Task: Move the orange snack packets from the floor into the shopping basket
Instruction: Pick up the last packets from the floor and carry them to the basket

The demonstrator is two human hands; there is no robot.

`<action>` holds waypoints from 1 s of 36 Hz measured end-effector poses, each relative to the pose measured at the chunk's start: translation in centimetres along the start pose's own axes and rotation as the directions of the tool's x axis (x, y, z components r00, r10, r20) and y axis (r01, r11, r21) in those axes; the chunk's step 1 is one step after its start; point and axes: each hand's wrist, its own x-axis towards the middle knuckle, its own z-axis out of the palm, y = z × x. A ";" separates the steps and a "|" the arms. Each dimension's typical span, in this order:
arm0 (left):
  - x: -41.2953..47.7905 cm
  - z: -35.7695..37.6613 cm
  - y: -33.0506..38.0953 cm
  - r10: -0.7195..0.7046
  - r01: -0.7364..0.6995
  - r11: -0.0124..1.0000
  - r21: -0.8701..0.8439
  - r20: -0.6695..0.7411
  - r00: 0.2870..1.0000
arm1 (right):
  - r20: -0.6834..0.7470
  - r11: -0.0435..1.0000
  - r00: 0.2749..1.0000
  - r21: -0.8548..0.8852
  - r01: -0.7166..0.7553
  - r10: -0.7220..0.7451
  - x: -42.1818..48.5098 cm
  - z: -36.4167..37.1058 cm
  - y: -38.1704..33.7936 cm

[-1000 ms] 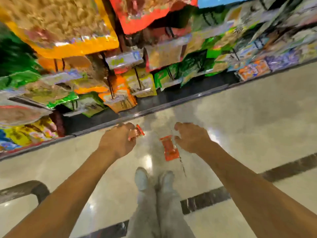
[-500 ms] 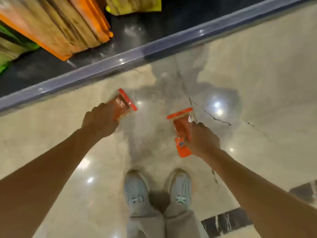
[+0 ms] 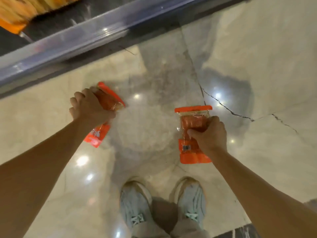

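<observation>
Above the floor [image 3: 154, 134], left hand [image 3: 89, 107] and right hand [image 3: 209, 134] grip two orange packets [image 3: 193, 121].

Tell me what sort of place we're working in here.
Most likely a shop aisle: a low display shelf edge with orange packaged goods runs along a polished tile floor, and both hands hold sealed snack packets, one showing a barcode.

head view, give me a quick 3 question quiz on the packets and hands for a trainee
1. True or false: each hand grips one orange packet.
2. Which packet shows a barcode? A) the one in the left hand B) the one in the right hand
3. Fill in: the shopping basket is ___ in this view.

Key
1. True: left hand holds the left packet, right hand holds the right packet.
2. B
3. Not visible
</observation>
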 end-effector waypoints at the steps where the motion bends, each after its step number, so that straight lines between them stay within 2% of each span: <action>1: -0.1 -0.2 0.2 0.012 -0.011 1.000 -0.012 0.017 1.000 | 0.007 0.999 1.000 0.030 -0.013 0.013 -0.1 -0.2 -0.1; 5: -1.0 -1.2 0.7 0.003 0.000 1.000 -0.027 0.119 0.993 | 0.037 0.996 0.999 0.092 0.011 -0.015 -0.8 -1.5 -0.4; 7: -1.9 -1.8 0.6 0.024 -0.005 0.995 -0.101 0.189 0.982 | 0.067 0.992 0.997 0.121 0.024 -0.032 -1.5 -2.6 -0.7; 9: -3.2 -2.7 0.5 0.115 -0.062 0.974 -0.219 0.235 0.965 | 0.078 0.987 0.996 0.155 0.039 -0.051 -2.5 -3.9 -1.1; 12: -6.1 -4.7 1.4 0.250 -0.181 0.942 -0.284 0.231 0.940 | 0.062 0.980 0.994 0.182 0.078 -0.091 -4.2 -6.9 -2.1; 15: -9.7 -8.5 3.4 0.299 -0.185 0.885 -0.428 0.216 0.929 | 0.046 0.969 0.991 0.222 0.109 -0.122 -6.2 -11.3 -3.7; 20: -16.0 -17.0 6.5 0.296 -0.086 0.739 -0.668 0.207 0.932 | -0.025 0.938 0.984 0.298 0.176 -0.176 -10.9 -21.6 -7.3; 23: -21.1 -24.7 9.9 0.347 -0.099 0.660 -0.745 0.185 0.920 | -0.086 0.893 0.982 0.409 0.188 -0.168 -15.2 -30.8 -9.7; 27: -30.3 -37.2 15.3 0.479 -0.195 0.536 -0.821 0.106 0.871 | -0.179 0.822 0.961 0.500 0.274 -0.212 -23.0 -44.7 -13.0; 31: -39.6 -49.3 19.5 0.618 -0.286 0.414 -0.864 0.035 0.785 | -0.351 0.759 0.910 0.524 0.386 -0.221 -31.3 -57.5 -14.7; 36: -51.5 -61.9 21.7 0.703 -0.536 0.351 -0.768 -0.162 0.693 | -0.543 0.653 0.811 0.536 0.535 -0.218 -43.8 -70.0 -15.2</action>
